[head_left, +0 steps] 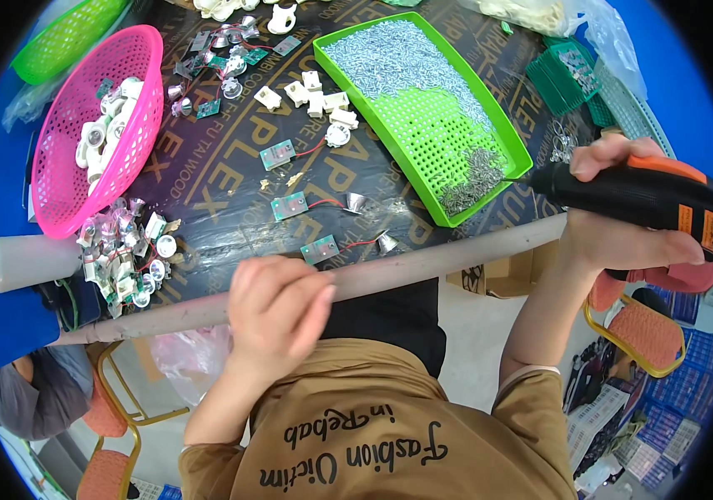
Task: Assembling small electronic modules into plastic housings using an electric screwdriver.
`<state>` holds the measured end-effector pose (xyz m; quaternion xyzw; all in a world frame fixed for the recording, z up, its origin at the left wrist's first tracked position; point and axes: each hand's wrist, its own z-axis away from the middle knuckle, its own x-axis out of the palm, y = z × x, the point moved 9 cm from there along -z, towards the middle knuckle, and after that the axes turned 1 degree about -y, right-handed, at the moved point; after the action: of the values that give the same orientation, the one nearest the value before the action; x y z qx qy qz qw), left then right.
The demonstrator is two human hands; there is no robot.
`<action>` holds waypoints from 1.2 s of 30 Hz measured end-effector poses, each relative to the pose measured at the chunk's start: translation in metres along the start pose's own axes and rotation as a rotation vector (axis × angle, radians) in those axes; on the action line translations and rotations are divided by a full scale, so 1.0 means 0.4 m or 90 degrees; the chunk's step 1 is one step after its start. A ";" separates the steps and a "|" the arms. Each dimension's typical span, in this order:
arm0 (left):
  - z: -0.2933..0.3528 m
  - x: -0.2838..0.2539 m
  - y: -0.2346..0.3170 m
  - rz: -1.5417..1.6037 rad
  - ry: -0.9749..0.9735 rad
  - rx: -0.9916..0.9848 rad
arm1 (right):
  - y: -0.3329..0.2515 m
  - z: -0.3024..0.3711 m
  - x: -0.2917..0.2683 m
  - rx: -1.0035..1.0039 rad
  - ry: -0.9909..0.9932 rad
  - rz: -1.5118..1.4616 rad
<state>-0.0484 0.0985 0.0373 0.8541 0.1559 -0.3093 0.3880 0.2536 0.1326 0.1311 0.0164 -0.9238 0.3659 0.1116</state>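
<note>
Left hand: the left hand (277,312) is curled shut at the table's near edge, apparently over a small part; what it grips is hidden
Right hand: the right hand (623,233) wraps the black and orange electric screwdriver (640,196), its bit dipped into the heap of small silver screws (473,179), likely to pick one up
Screw tray: the bright green perforated plastic tray (423,125) keeps the screws within reach
Boards: small green circuit boards with red wires (321,247) lie in a row before the left hand
Basket: the pink mesh basket (65,175) holds white plastic housings
</note>
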 end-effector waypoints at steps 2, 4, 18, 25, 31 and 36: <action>0.015 -0.014 -0.032 -0.001 0.026 -0.046 | 0.010 0.004 0.020 0.012 -0.002 0.000; 0.028 -0.030 -0.057 0.009 0.042 -0.090 | 0.041 0.010 0.017 0.044 -0.012 0.014; 0.034 -0.037 -0.080 0.060 0.088 -0.107 | 0.138 -0.007 0.057 -0.057 0.014 -0.077; 0.037 -0.038 -0.082 0.061 0.088 -0.110 | 0.160 -0.002 0.046 -0.004 0.077 0.031; 0.036 -0.039 -0.086 0.068 0.090 -0.114 | 0.170 -0.005 0.039 0.002 0.094 0.060; 0.036 -0.041 -0.084 0.062 0.088 -0.112 | 0.164 -0.002 0.044 0.013 0.096 0.094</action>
<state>-0.0837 0.1091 0.0217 0.8425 0.1671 -0.2157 0.4645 0.2294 0.1819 0.0914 -0.0780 -0.9077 0.3827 0.1537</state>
